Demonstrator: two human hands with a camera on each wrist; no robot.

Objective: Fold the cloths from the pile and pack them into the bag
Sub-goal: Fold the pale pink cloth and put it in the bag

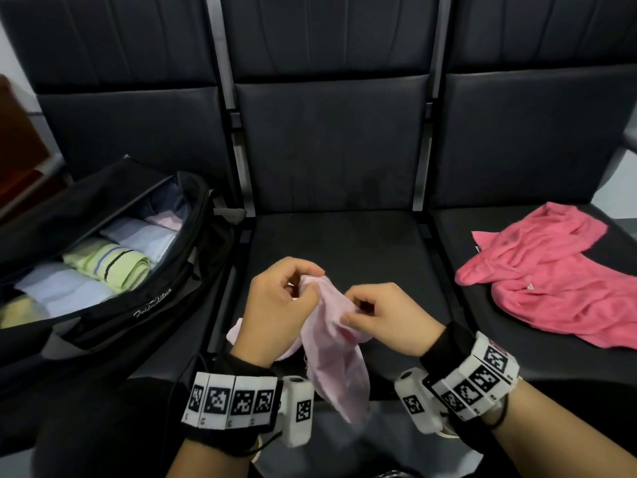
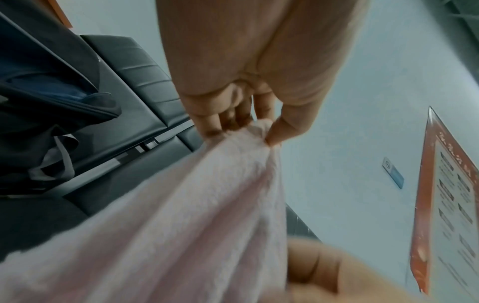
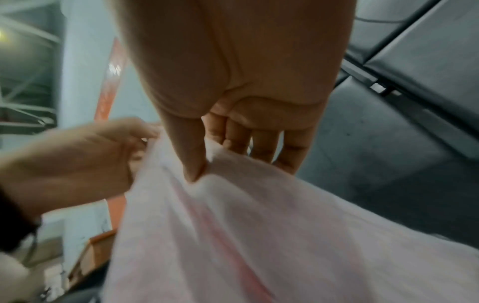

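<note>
Left hand [image 1: 275, 305]: thumb, fingers pinch pink cloth [image 1: 331, 357] top edge.
Right hand [image 1: 382, 315]: pinching cloth beside it.
Head view only: bag [image 1: 103, 257], red cloth [image 1: 551, 288].

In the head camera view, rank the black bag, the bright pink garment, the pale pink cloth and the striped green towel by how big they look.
1. black bag, largest.
2. bright pink garment.
3. pale pink cloth, bunched and partly hidden by both hands, so its true size is unsure.
4. striped green towel, rolled up and partly hidden.
</note>
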